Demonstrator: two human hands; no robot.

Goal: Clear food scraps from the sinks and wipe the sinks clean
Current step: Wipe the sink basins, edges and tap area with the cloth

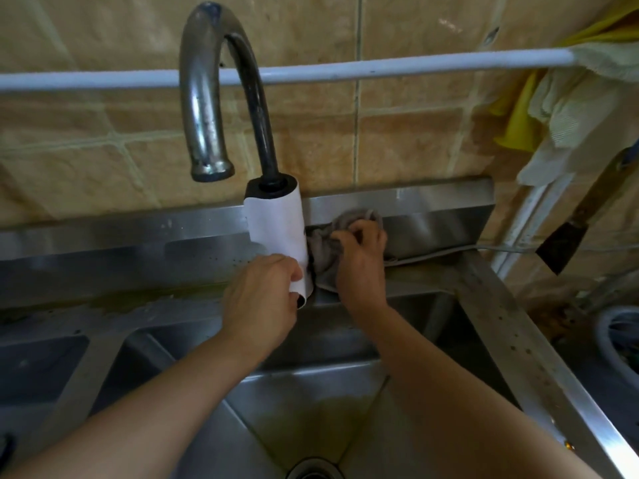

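1. Left hand [259, 299] grips the white faucet body [276, 233]; yank it and the spout swings.
2. Right hand [361, 257] bunches the grey rag [325, 257] just beside it, on the ledge above the sink [311, 402]; it could snag behind the faucet.

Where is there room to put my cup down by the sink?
The steel ledge left of the white tap base is bare, though its front looks grimy. The basin floor between the arms is bare too. Right of the tap is crowded: the right hand grips a grey cloth, the left hand holds the tap base.
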